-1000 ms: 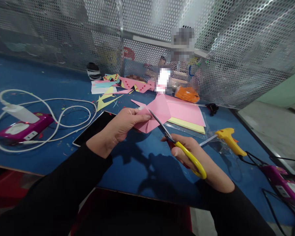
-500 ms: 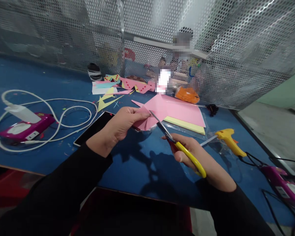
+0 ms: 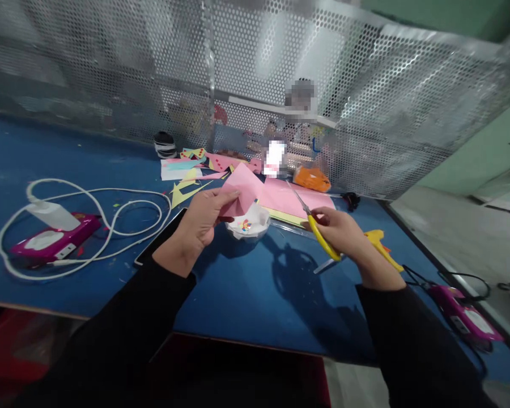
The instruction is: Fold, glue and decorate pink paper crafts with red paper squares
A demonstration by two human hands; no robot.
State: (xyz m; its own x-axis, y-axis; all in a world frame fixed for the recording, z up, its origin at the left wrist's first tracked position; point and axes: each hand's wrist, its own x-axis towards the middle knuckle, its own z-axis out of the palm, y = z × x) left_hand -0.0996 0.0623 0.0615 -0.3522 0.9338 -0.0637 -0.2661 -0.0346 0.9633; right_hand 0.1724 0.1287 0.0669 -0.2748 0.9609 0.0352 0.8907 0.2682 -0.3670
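Note:
My left hand (image 3: 208, 215) pinches a piece of pink paper (image 3: 243, 188) between thumb and fingers, held up above the table. Just below it stands a white faceted bowl (image 3: 255, 224) with small coloured bits inside. My right hand (image 3: 334, 226) grips yellow-handled scissors (image 3: 321, 235), their blades pointing up and away, apart from the paper. Behind the scissors lie pink sheets (image 3: 280, 192) over yellow sheets (image 3: 283, 215). A yellow glue gun (image 3: 380, 243) is partly hidden by my right wrist.
On the left are a dark tablet or phone (image 3: 161, 235), a looped white cable (image 3: 97, 195) and a purple power strip (image 3: 55, 241). Another purple power strip (image 3: 467, 314) lies right. Paper scraps (image 3: 185, 190) and an orange packet (image 3: 312, 178) sit near the perforated metal screen (image 3: 255, 73); a person is beyond it.
The scissors have moved right, off the pink paper. My left hand has raised and turned the paper, and the white bowl beneath is now plainly visible. The view has shifted slightly.

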